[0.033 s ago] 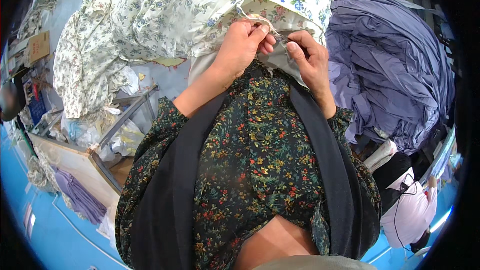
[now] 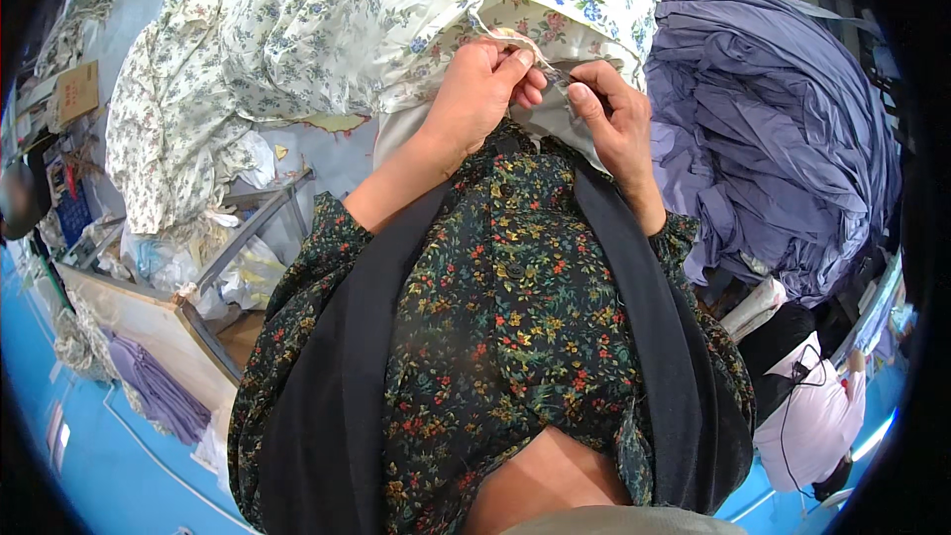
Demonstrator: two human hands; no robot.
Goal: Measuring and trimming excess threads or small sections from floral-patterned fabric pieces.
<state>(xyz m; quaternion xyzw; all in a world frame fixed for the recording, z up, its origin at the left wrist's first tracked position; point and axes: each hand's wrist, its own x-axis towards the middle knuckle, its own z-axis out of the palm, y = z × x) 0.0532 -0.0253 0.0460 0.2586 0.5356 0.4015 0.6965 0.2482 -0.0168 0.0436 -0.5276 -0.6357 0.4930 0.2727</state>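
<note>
White floral fabric [image 2: 396,20] with blue flowers lies bunched across the table in front of me. My left hand [image 2: 485,84] is closed in a pinch on the narrow, raised edge of this fabric. Close beside it on the right, my right hand [image 2: 616,124] is also closed, thumb against forefinger. A small, thin, dark thing shows at its fingertips by the fabric edge, too small to name. Under the raised edge, the fabric's inner side with reddish flowers is visible.
A large heap of purple-grey fabric [image 2: 763,129] lies to the right. At left stand a metal-framed wooden box [image 2: 149,322] with plastic bags and a cardboard carton [image 2: 78,91]. A person in a pale pink top [image 2: 817,416] is at lower right.
</note>
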